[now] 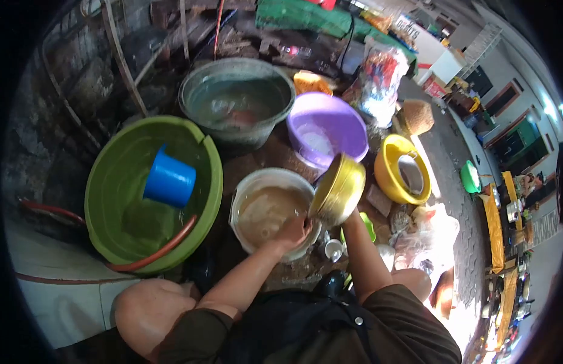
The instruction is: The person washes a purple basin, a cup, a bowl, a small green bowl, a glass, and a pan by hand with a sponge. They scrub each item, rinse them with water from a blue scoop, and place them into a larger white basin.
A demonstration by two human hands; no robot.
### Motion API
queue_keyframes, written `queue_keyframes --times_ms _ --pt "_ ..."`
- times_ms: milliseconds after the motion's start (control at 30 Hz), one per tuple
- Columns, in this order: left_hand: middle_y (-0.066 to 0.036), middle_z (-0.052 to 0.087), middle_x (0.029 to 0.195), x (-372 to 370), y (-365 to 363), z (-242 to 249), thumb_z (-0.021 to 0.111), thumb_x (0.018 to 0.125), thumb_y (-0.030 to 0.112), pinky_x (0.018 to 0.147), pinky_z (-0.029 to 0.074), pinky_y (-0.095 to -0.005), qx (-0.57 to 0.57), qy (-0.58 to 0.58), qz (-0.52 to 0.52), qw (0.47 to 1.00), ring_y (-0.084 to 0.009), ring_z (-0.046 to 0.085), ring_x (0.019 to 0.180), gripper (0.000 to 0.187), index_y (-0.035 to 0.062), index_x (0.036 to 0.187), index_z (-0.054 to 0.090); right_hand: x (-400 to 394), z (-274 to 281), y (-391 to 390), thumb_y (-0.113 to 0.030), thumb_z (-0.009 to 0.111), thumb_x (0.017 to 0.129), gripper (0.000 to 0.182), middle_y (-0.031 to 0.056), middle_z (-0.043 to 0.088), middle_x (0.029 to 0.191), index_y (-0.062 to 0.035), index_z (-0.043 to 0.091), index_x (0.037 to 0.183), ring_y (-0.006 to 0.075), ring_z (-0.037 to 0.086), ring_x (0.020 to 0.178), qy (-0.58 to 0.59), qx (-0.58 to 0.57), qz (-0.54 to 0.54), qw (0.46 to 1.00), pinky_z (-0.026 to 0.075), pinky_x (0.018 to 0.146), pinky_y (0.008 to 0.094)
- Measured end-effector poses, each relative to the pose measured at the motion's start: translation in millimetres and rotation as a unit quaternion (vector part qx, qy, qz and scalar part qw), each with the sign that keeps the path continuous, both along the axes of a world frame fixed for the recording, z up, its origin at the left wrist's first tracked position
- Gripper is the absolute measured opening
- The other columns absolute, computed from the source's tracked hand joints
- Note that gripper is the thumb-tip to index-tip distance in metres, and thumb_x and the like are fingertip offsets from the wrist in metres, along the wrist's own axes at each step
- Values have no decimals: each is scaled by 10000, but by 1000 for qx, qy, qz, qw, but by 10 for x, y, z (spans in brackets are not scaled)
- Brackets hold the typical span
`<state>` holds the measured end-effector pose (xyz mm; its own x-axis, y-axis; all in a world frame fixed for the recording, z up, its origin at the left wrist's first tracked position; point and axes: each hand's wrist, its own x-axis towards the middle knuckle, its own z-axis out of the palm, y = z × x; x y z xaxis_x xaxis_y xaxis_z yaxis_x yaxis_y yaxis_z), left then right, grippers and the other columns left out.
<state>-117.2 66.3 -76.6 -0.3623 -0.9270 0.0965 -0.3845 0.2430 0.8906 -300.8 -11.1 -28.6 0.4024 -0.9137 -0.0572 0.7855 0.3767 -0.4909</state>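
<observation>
Supporting a tilted golden metal pot at two o'clock from the white basin, the right hand is mostly hidden, grip unclear; the left hand curls near the pot's rim, hold unclear.

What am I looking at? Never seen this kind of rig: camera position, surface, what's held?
No machine: a person works with two bare hands. The only picture comes from a head-worn camera looking forward and down. On the ground stand a white basin of cloudy water, a green tub with a blue jug in it, a grey tub, a purple basin and a yellow basin. The right hand, mostly hidden, seems to hold up a tilted golden pot. The left hand is over the white basin's edge, close to the pot; whether its fingers grip it is unclear.
</observation>
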Motion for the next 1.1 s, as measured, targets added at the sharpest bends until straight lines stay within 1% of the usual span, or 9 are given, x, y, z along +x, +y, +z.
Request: queue_keyframes --times_ms 133,267,433,500,600,733,967,1033,1100 --pt "-235 614 826 313 -66 408 559 819 206 682 465 -475 65 -87 39 993 -400 596 783 228 9 927 596 254 -277 331 -314 490 896 271 90 599 933 -85 556 1025 207 595 812 34 232 85 968 532 646 363" --pt "-238 615 803 267 -199 -182 570 810 213 671 472 -463 114 41 98 988 -397 603 772 239 4 921 605 702 97 528 -310 442 886 319 137 590 958 -38 544 1021 253 560 822 293 236 -152 914 491 662 370" --pt "-57 531 590 186 -107 123 517 899 321 428 380 -316 229 -103 -7 968 -170 458 443 312 52 751 570 561 153 101 -208 468 878 300 156 567 1027 4 540 1078 263 536 954 655 -108 -423 617 409 868 357" --pt "-5 397 520 176 -55 206 493 913 369 351 278 -292 471 204 -58 856 -121 339 381 360 105 669 468 702 370 131 -135 512 856 276 166 559 1066 -8 528 1100 267 535 1012 687 -229 -399 563 404 903 354" --pt "22 307 504 228 -132 323 485 917 377 340 236 -266 505 270 -78 816 -83 277 383 365 132 658 409 788 667 250 -92 627 754 319 169 558 1073 -21 544 1053 295 547 998 708 -507 -288 398 422 889 374" --pt "41 320 520 152 -88 466 505 909 352 337 252 -256 506 273 -110 811 -75 290 367 311 126 704 442 401 755 -193 -140 623 781 284 146 569 1066 -62 573 1049 316 544 996 658 -344 -249 622 435 856 366" --pt "36 344 515 32 -177 373 524 897 339 327 247 -254 454 278 -69 844 -77 306 351 325 116 669 468 -18 23 -143 -518 387 873 615 296 567 1083 17 541 1133 386 581 975 758 53 -318 567 448 838 448" --pt "-80 523 535 19 -278 530 520 888 285 361 372 -357 325 130 21 937 -209 496 395 263 32 856 580 329 -31 166 -518 487 833 605 208 584 1022 23 561 1091 291 610 870 470 174 -334 798 516 666 399" --pt "-149 573 621 16 -409 376 524 880 277 463 423 -394 218 13 73 973 -286 558 522 273 13 898 592 321 -422 168 -512 487 838 577 163 581 913 8 527 1086 230 597 710 510 101 -299 800 515 563 350"
